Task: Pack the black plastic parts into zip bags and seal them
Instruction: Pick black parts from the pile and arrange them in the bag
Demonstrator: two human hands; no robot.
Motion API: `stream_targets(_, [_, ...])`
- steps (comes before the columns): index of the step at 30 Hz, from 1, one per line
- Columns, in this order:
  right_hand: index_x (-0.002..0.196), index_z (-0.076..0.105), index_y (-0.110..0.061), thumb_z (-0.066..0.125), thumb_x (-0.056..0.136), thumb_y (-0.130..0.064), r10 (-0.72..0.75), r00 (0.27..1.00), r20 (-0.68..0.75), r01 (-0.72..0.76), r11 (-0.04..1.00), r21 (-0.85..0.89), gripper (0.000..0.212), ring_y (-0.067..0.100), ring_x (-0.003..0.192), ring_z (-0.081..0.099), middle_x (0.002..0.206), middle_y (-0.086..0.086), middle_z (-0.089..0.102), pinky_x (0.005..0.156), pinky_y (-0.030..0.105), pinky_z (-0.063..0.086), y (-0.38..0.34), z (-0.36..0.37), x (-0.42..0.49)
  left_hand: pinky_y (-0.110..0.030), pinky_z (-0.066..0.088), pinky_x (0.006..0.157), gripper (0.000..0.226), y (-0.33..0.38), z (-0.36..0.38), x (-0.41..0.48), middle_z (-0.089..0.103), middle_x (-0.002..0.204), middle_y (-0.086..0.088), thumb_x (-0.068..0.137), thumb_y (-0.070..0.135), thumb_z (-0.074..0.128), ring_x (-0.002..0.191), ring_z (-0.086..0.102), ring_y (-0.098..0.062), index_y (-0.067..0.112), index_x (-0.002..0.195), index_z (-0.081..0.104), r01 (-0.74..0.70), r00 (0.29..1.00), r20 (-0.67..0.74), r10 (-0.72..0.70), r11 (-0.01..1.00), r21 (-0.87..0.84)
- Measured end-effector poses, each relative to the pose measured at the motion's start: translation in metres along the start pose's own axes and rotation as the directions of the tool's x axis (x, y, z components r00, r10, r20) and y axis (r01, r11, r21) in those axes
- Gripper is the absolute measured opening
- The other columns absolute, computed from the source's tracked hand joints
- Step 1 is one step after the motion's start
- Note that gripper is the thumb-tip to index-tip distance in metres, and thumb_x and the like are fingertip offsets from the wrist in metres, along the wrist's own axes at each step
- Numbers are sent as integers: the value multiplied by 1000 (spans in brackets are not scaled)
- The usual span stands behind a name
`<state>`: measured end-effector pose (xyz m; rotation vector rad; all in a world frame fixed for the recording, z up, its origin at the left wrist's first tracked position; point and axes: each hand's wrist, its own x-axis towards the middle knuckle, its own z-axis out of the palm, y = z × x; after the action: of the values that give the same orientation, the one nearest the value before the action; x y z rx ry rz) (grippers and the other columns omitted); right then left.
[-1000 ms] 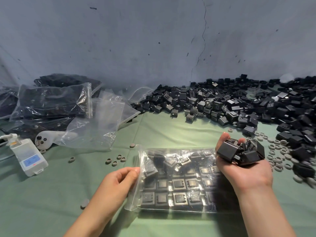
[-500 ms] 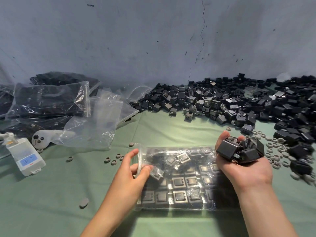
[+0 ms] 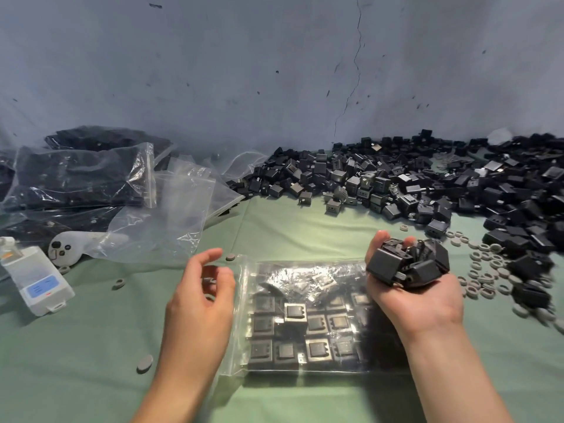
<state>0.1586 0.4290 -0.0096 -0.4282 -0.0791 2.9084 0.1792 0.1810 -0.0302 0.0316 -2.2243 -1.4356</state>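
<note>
We see glossy clear plastic zip bag [image 3: 305, 315], matt black plastic parts [image 3: 409, 267], matt green cloth surface [image 3: 76, 346].

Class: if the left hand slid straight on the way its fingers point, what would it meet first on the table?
Probably the small grey round disc just beyond the left hand's index fingertip, beside the clear plastic zip bag's left edge; depth is unclear.
</note>
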Motion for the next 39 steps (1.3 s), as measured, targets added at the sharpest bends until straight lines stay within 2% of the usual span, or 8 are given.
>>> stream_targets(6, [90,65,-17,59,80,-22,178,984,32,-177,984,-33,13,23,89,67,95,12,70,71,39,61,27,3,-8,-11,49,67,20,43,43,-25,63,104,27,94,56,53,84,66,0,48,112,56,-95,920,362,152,981,-169])
stream_targets(10, [80,64,-16,50,93,-25,251,967,45,-246,964,-100,22,28,93,61,100,11,63,102,40,46,44,3,-13,-14,48,72,27,44,58,-29,63,106,22,90,59,58,89,64,0,46,113,55,-72,901,411,136,983,-168])
stream_targets(15, [69,67,-12,45,93,-26,269,962,55,-261,958,-121,36,24,97,58,90,9,61,112,38,35,47,1,-17,-5,41,68,32,44,60,-36,58,105,31,80,51,67,89,62,5,46,104,47,-68,913,386,132,982,-176])
stream_targets(19, [80,64,-13,49,95,-25,198,980,4,-197,979,-47,24,24,100,61,97,11,64,93,42,54,48,2,-14,-11,46,73,35,43,46,-29,66,101,19,80,51,69,88,65,0,50,111,52,28,923,378,66,971,-237])
stream_targets(24, [93,69,-9,60,86,-18,142,990,8,-142,989,38,14,26,93,68,104,16,70,70,43,61,39,1,-13,-17,49,68,36,1,-21,11,73,98,13,88,13,72,75,66,4,46,102,68,175,977,155,-145,964,-200])
stream_targets(29, [95,67,-10,61,80,-18,112,993,21,-113,993,39,18,26,96,67,108,14,69,73,40,61,32,3,-9,-23,54,68,15,-36,-31,18,75,86,-4,94,5,62,75,66,-14,15,97,72,537,841,267,-470,783,-315])
stream_targets(37, [96,65,-12,60,75,-16,96,994,41,-99,993,58,22,25,95,67,100,13,68,68,38,61,28,4,-9,-35,52,100,49,-37,-17,5,71,111,-18,79,9,80,108,69,-21,25,121,62,548,794,441,-418,806,-224])
stream_targets(39, [97,65,-12,60,76,-16,100,994,40,-102,993,60,21,25,95,67,99,13,68,69,38,61,28,3,-10,-30,52,93,48,-34,-13,3,71,113,-11,82,7,79,106,70,-14,25,122,61,538,787,456,-415,824,-179])
